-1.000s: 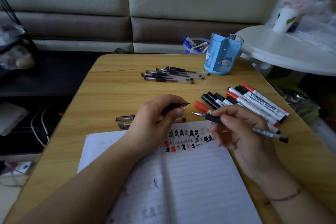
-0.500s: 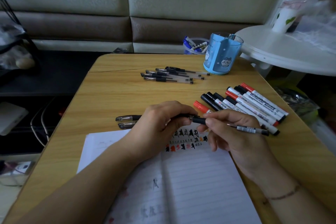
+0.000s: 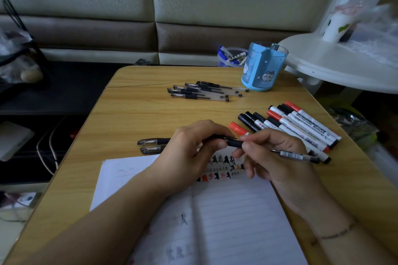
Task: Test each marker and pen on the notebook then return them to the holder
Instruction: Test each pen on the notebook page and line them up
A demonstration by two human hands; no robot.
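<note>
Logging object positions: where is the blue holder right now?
In the head view the holder stands upright at the table's far right corner, just right of the loose pens.

Setting: home living area. Evidence: padded sofa back behind a small wooden table; white round side table holding a leaf-print cup; cartoon-cat pen holder; cables on floor.
</note>
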